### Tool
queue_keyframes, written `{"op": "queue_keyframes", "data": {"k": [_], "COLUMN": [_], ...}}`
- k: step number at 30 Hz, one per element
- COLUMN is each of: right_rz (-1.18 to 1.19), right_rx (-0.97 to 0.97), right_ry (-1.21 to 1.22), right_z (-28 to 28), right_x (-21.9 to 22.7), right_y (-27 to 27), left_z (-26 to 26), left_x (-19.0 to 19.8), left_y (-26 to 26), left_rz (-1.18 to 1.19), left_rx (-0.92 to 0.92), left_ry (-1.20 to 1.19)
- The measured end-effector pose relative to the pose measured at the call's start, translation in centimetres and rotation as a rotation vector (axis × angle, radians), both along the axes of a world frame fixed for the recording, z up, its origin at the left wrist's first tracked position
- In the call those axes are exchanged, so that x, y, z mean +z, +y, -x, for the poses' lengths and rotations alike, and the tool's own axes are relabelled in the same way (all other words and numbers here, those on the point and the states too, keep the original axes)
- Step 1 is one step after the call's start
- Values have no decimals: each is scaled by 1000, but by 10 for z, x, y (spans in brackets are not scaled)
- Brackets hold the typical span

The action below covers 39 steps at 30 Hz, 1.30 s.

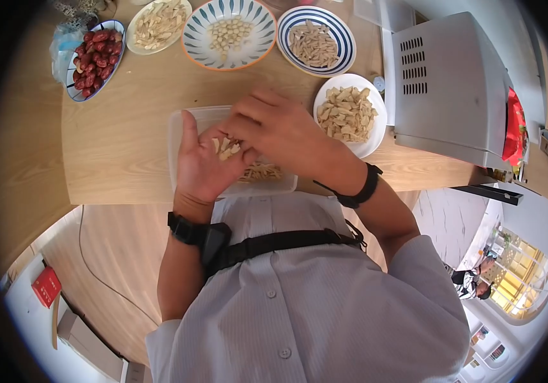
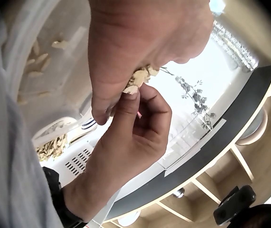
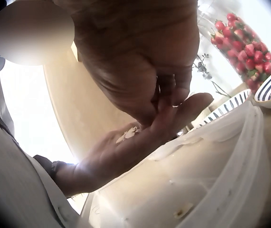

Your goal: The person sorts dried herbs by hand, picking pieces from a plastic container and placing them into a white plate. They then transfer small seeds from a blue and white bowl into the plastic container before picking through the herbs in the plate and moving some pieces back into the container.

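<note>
My left hand (image 1: 205,167) is palm up over a clear plastic container (image 1: 175,143), its thumb stretched out. Several pale dried slices (image 1: 225,149) lie in that palm. From above, my right hand (image 1: 285,133) reaches into the palm, and its thumb and forefinger pinch a slice (image 2: 131,89) at the edge of the little pile. Thin dried pieces (image 1: 262,172) lie in the container below, partly covered by the hands. The left fingers are mostly hidden behind the right hand in the head view; the right wrist view shows them extended.
Along the back stand an oval dish of red dates (image 1: 98,57), a plate of pale slices (image 1: 159,24), a patterned plate (image 1: 197,32) of pale round pieces and a blue-ringed plate (image 1: 349,48). A white bowl of dried slices (image 1: 348,115) stands right, beside a grey appliance (image 1: 449,83).
</note>
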State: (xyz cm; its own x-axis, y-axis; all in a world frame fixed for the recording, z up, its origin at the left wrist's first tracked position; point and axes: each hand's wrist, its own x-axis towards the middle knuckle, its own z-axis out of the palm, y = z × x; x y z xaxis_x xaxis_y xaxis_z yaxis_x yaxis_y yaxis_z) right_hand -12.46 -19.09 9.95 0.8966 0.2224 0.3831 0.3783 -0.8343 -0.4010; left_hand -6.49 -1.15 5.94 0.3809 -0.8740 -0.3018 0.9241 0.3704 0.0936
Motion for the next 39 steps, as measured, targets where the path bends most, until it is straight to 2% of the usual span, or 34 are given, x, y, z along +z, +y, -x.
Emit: {"op": "queue_keyframes", "data": {"k": [2, 5, 8, 14, 19, 23, 28, 31, 32, 33, 35, 39], "right_rz": [-9, -45, -40, -58, -42, -7, -62, -259, -259, -257, -253, -186], "right_rx": [6, 46, 75, 95, 24, 77, 106, 91, 23, -47, -168, -343], "right_ry": [16, 42, 43, 3, 10, 21, 70, 181, 161, 142, 104, 18], "right_z": [0, 3, 6, 8, 10, 9, 6, 10, 11, 11, 5, -21], "right_x": [3, 5, 4, 6, 1, 6, 6, 15, 15, 13, 7, -10], "right_y": [1, -1, -1, 2, 10, 12, 3, -10, -17, -28, -53, -114], "left_z": [-1, -1, 1, -1, -1, -1, -3, -4, -5, -4, -2, -1], "left_x": [-11, -15, -12, 3, -5, -4, -8, -14, -15, -13, 17, 21], "left_y": [3, 6, 5, 4, 5, 4, 6, 4, 2, 2, -7, -9], "left_rz": [130, 59, 171, -107, -97, -123, 20, 226, 308, 203, -4, 49], "left_rx": [-1, 5, 19, 22, 11, -7, -10, -16, -19, -18, -24, -45], "left_ry": [-6, -14, -2, 1, -4, -5, 37, 60, 64, 40, -7, -25]}}
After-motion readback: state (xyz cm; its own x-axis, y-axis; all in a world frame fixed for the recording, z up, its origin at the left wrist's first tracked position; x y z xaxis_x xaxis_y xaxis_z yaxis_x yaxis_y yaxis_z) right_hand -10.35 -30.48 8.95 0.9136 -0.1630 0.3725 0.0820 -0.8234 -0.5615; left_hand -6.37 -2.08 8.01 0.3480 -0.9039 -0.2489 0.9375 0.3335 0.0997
